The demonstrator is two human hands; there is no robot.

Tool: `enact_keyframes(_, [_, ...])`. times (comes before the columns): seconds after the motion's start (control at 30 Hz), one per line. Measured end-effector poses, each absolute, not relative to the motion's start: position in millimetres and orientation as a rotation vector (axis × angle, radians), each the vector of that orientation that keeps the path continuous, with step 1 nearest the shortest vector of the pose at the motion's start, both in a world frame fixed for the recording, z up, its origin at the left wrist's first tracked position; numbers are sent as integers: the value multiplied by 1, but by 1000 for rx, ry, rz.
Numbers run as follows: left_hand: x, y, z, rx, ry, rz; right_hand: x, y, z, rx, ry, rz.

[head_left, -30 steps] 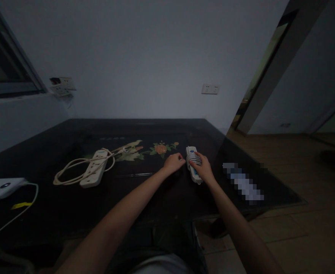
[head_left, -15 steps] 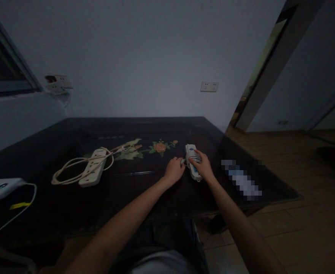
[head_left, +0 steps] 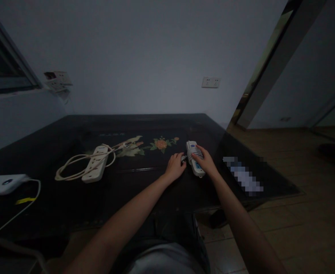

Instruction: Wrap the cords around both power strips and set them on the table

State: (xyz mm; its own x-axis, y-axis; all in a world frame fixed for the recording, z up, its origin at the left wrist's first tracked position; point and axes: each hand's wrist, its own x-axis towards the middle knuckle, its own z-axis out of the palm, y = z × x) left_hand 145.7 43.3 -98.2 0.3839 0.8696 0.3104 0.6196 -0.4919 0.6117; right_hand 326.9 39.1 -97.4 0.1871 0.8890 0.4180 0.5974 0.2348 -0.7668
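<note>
At one o'clock on the tabletop [head_left: 144,125], the right hand [head_left: 206,163] grips a cord-wrapped power strip [head_left: 197,168], the left hand [head_left: 175,166] pinching its apparent cord end [head_left: 183,157]: judged cord handling, next requiring the strip held steady.

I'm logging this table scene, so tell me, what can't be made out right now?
All in the head view:
Small pale thing at the left hand: mostly covered by that hand.
Part of the wrapped power strip: under the right hand.
White device: cut off by the left picture edge.
Item at right: blurred by mosaic.
Lettering on the table: too small and dim.
</note>
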Motion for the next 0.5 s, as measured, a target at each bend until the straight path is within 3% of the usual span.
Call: enact_keyframes(0.5, [144,42,-99,2217,1300,935,328,35,-101,-1486,-1523,327])
